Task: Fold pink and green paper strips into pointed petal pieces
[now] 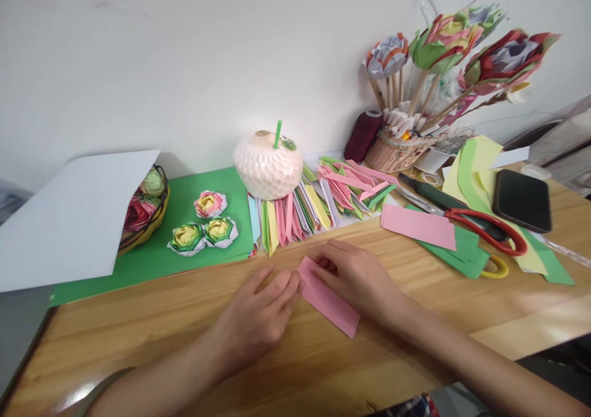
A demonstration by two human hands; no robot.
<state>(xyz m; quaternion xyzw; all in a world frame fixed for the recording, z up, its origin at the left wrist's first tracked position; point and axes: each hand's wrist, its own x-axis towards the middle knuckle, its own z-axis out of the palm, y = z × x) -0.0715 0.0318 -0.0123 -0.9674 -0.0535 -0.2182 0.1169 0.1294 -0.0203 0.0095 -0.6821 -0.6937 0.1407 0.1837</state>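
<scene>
A pink paper strip (333, 303) lies slantwise on the wooden table in front of me. My right hand (353, 272) pinches its far end, with the fingers curled over the upper edge. At the strip's left corner, my left hand (265, 312) has its thumb and fingertips closed on the paper; a ring shows on one finger. Beyond my hands runs a row of folded paper pieces (295, 217) in pink, green, yellow and white. To the right rest more flat pink strips (418, 226) on green paper (462, 254).
Red-handled scissors (489, 226) and a black phone (521, 200) lie at the right. A basket of paper flowers (397, 149) and a maroon thread spool (363, 135) stand by the wall. Behind the row sits a white foam-wrapped round object (268, 165). Paper lotuses (187, 237) rest on green sheets (92, 289).
</scene>
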